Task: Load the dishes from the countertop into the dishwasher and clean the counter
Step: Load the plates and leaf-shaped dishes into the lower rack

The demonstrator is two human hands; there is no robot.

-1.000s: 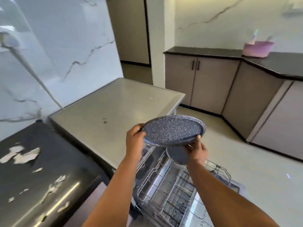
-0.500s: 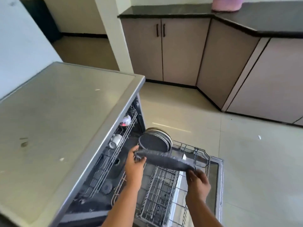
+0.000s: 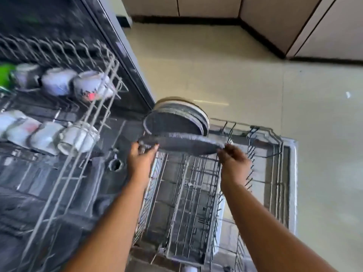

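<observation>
Both hands hold one speckled grey plate (image 3: 182,144) edge-on and nearly level above the pulled-out lower rack (image 3: 188,203) of the open dishwasher. The left hand (image 3: 142,160) has its grip closed on the plate's left rim, thumb on top and fingers beneath; the right hand (image 3: 233,161) pinches the right rim between thumb and fingertips. Directly behind the held plate, at the far left corner of the lower rack, a row of plates (image 3: 176,118) stands upright on edge, dark speckled ones in front and paler, cream-rimmed ones behind; the held plate sits just in front of them, and whether it touches them cannot be told. The rest of the lower rack shows bare wire tines, with a pale plastic part (image 3: 220,218) along its right side. The rack rests over the lowered dishwasher door (image 3: 290,173), whose light grey edge frames it on the right. To the left, the upper rack (image 3: 78,134) is also drawn out and carries two rows of white cups (image 3: 78,137) lying on their sides, some with coloured patterns, and a green item (image 3: 5,73) at the far left; this area is motion-blurred. The room has a cream tiled floor (image 3: 235,75), glossy, with a small white fleck (image 3: 348,94) on it to the right. Beige cabinet fronts (image 3: 334,26) with a dark plinth run along the top and right edges.
</observation>
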